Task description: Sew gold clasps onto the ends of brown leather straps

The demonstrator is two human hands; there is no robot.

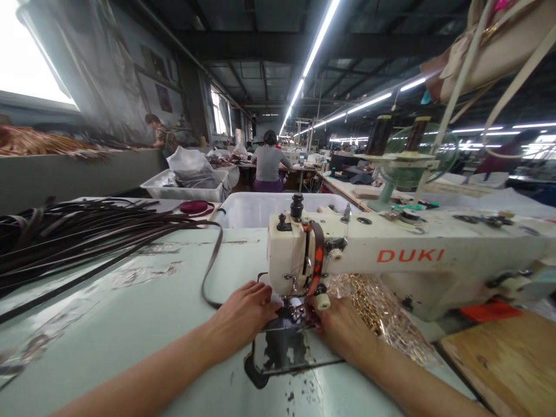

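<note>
My left hand (pixel 248 310) is at the left of the sewing machine's presser foot (pixel 296 311), its fingers curled together. A narrow dark strap (pixel 211 260) loops over from the left and runs in under this hand, which closes on it. Right of the foot, my right hand (pixel 341 324) has its fingers bent and pressed together close to the needle area. What its fingertips hold is hidden. The cream sewing machine (pixel 369 246) reads DUKI. A worn metal plate (pixel 284 350) lies below both hands.
Many dark straps (pixel 87 237) lie piled at the left, beside a maroon roll of tape (pixel 195 207). A clear bag of gold chain (pixel 369 304) sits behind my right hand. A white bin (pixel 243 209) stands beyond the table. Further off sits a person (pixel 269 162), back turned.
</note>
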